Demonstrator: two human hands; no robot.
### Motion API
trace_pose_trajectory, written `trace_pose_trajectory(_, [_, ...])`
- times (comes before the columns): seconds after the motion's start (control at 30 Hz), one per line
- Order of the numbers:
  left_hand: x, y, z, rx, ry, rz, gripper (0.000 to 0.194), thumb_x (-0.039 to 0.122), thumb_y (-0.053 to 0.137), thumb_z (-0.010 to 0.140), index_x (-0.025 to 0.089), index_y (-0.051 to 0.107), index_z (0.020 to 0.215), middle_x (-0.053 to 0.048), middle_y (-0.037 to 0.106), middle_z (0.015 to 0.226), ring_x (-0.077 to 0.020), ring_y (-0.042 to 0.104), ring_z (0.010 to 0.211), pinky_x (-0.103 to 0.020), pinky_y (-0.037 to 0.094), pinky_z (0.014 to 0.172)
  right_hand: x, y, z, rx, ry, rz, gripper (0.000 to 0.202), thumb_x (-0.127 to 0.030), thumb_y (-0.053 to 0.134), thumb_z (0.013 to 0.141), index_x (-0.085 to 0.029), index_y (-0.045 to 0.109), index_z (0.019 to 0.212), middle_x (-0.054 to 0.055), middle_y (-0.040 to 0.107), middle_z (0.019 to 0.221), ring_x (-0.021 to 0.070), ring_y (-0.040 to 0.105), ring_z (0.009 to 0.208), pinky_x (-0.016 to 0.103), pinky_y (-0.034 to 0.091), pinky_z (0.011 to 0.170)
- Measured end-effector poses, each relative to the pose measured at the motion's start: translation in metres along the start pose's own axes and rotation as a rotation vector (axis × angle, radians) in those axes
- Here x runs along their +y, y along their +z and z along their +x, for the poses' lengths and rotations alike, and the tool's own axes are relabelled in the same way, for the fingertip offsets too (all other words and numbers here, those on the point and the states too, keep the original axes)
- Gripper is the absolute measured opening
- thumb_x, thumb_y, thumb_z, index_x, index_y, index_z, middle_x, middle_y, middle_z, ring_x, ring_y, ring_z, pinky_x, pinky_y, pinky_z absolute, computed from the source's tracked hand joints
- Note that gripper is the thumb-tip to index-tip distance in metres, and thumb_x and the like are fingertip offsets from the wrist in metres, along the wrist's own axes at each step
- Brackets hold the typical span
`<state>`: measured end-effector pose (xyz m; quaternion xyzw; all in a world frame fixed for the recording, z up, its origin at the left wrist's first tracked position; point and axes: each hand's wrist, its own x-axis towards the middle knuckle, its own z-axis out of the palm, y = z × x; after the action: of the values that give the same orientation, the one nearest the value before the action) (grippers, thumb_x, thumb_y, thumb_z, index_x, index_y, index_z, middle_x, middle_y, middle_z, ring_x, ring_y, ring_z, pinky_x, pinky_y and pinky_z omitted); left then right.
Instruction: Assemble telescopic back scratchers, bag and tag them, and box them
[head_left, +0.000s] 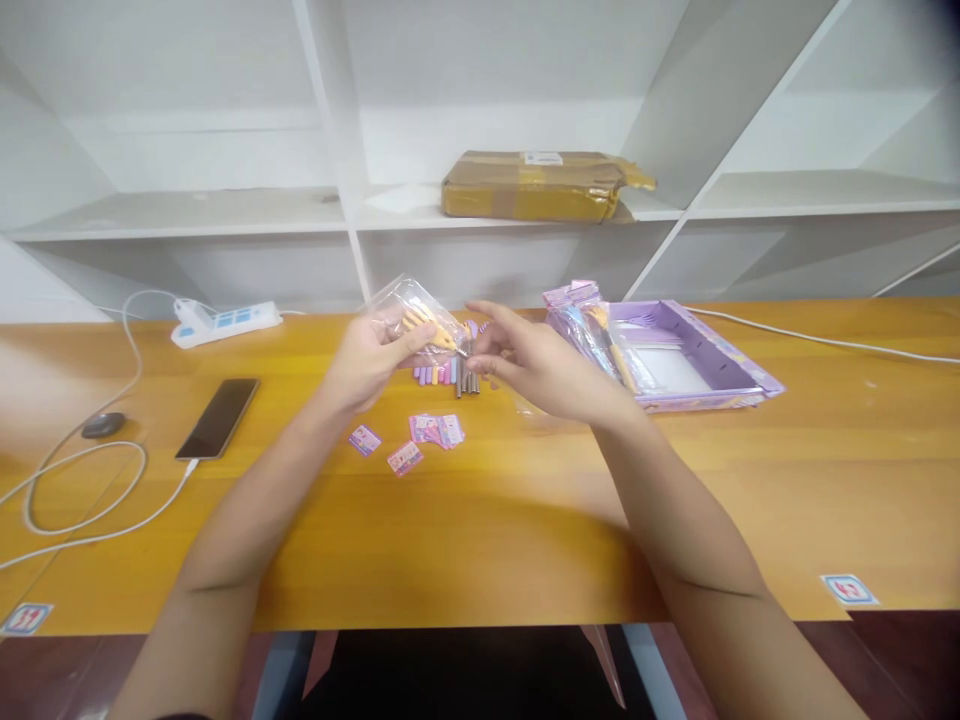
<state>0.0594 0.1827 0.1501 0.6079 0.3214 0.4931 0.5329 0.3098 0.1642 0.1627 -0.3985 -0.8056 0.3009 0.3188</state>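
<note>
My left hand [371, 355] is closed, thumb on top, around a small orange hand-shaped piece [435, 332] and a clear plastic bag [401, 295]. Whether the piece lies inside the bag or over it, I cannot tell. A short metal end sticks out of the piece toward my right hand [536, 365], whose thumb and fingers pinch at it while the index finger reaches forward. Just beneath, several metal rods [470, 380] and a row of coloured grips [433, 375] lie on the table, partly hidden by my hands. Small printed cards [439, 430] are closer to me.
A purple tray [731, 350] stands at right, with bagged items [600, 335] over its left side. To the left lie a phone [217, 418] on a white cable, a dark round object [103, 426] and a power strip [226, 323]. A taped cardboard box [532, 190] rests on the shelf.
</note>
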Motion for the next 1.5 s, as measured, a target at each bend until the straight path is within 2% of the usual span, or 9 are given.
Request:
trace_pose_trajectory(0.17, [0.003,-0.006,0.004,0.103,0.043,-0.028,0.048,0.053,0.100,0.080,0.016,0.080,0.104,-0.011,0.086,0.103,-0.0248,0.085,0.097,-0.033,0.073,0.083,-0.002,0.003,0.002,0.059,0.036,0.076,0.069,-0.051,0.069,0.106,-0.020,0.052,0.165,0.007,0.080,0.103,0.0239,0.073,0.085,0.040,0.056,0.080])
trace_pose_trajectory(0.3, [0.015,-0.020,0.007,0.256,0.126,-0.044,0.051,0.056,0.103,0.072,0.018,0.079,0.095,-0.008,0.086,0.097,-0.0238,0.085,0.092,-0.033,0.073,0.084,-0.005,-0.013,-0.001,-0.063,0.067,0.001,0.042,-0.060,0.066,0.106,-0.022,0.073,0.122,0.005,0.078,0.093,0.0200,0.068,0.077,0.036,0.050,0.073])
trace_pose_trajectory(0.37, [0.020,-0.027,0.007,0.302,0.137,-0.052,0.050,0.056,0.104,0.071,0.018,0.079,0.092,-0.007,0.085,0.097,-0.0219,0.084,0.088,-0.033,0.073,0.084,-0.005,-0.022,-0.003,-0.115,0.074,-0.031,0.039,-0.059,0.063,0.108,-0.022,0.070,0.097,0.003,0.076,0.086,0.0179,0.065,0.074,0.034,0.047,0.071])
trace_pose_trajectory(0.47, [0.024,-0.034,0.007,0.309,0.133,-0.062,0.048,0.053,0.105,0.071,0.018,0.079,0.092,-0.007,0.085,0.099,-0.0202,0.083,0.086,-0.031,0.073,0.081,-0.004,-0.029,-0.005,-0.102,0.063,-0.078,0.041,-0.053,0.061,0.110,-0.022,0.063,0.082,0.001,0.071,0.079,0.0162,0.062,0.072,0.032,0.043,0.071])
trace_pose_trajectory(0.9, [-0.003,-0.002,0.007,0.153,0.021,-0.090,0.045,0.049,0.103,0.076,0.015,0.078,0.091,-0.010,0.083,0.098,-0.0242,0.083,0.097,-0.030,0.072,0.075,-0.002,-0.005,0.000,-0.008,-0.043,-0.137,0.043,-0.050,0.059,0.114,-0.020,0.070,0.084,-0.001,0.067,0.073,0.0127,0.055,0.066,0.032,0.037,0.067])
trace_pose_trajectory(1.07, [0.001,-0.013,0.009,0.242,0.084,-0.082,0.042,0.049,0.103,0.076,0.016,0.082,0.093,-0.011,0.086,0.104,-0.0236,0.083,0.096,-0.030,0.072,0.075,-0.001,-0.016,-0.002,-0.025,0.016,-0.037,0.028,-0.050,0.072,0.107,-0.023,0.079,0.110,-0.001,0.076,0.085,0.0134,0.061,0.069,0.032,0.042,0.068])
trace_pose_trajectory(1.27, [0.010,-0.025,0.010,0.287,0.130,-0.067,0.044,0.050,0.103,0.075,0.017,0.082,0.096,-0.012,0.086,0.107,-0.0275,0.083,0.106,-0.033,0.074,0.078,-0.003,-0.032,-0.008,0.018,-0.015,-0.095,0.053,-0.055,0.056,0.115,-0.020,0.070,0.078,0.002,0.070,0.075,0.0151,0.062,0.073,0.033,0.043,0.071])
trace_pose_trajectory(1.37, [0.013,-0.025,0.009,0.290,0.129,-0.060,0.044,0.050,0.103,0.075,0.018,0.082,0.096,-0.012,0.086,0.108,-0.0282,0.083,0.107,-0.035,0.074,0.081,-0.004,-0.036,-0.010,-0.035,-0.047,-0.121,0.054,-0.055,0.049,0.117,-0.020,0.069,0.081,0.002,0.071,0.078,0.0154,0.063,0.076,0.032,0.044,0.074])
trace_pose_trajectory(1.5, [0.014,-0.023,0.008,0.295,0.097,-0.074,0.045,0.050,0.103,0.074,0.017,0.081,0.095,-0.012,0.086,0.107,-0.0273,0.083,0.104,-0.033,0.074,0.080,-0.005,-0.036,-0.008,-0.132,-0.145,-0.204,0.037,-0.039,0.056,0.114,-0.021,0.071,0.086,0.001,0.072,0.083,0.0145,0.060,0.075,0.032,0.042,0.075])
